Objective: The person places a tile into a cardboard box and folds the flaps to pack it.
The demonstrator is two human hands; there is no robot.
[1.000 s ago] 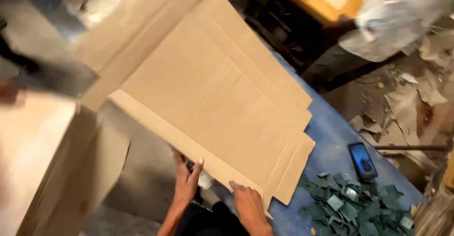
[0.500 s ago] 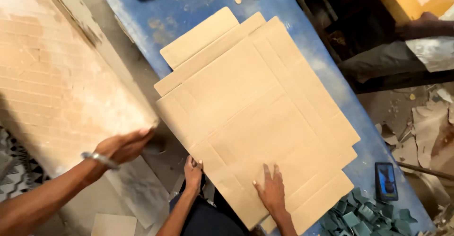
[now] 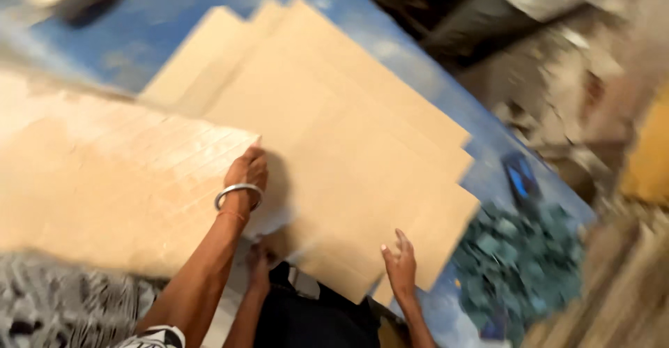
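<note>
Flat cardboard sheets (image 3: 334, 160) lie stacked on the blue table (image 3: 104, 48), light, stiff but floppy across the span, so grip near-edge corners: your right hand (image 3: 401, 268) rests open-fingered there, left hand (image 3: 259, 261) mostly hidden (cannot tell its state), a co-worker's bangled hand (image 3: 245, 174) touching alongside.

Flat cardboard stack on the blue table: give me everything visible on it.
The cardboard stack is several plain tan sheets, lying flat and fanned so their far and right edges step out. It looks like unprinted corrugated board, with faint fold lines, though the frame is blurred. It rests on the blue table. The right hand presses its near edge; the left hand sits at its near-left corner. A co-worker's hand wearing a metal bangle rests at its left side.
</note>
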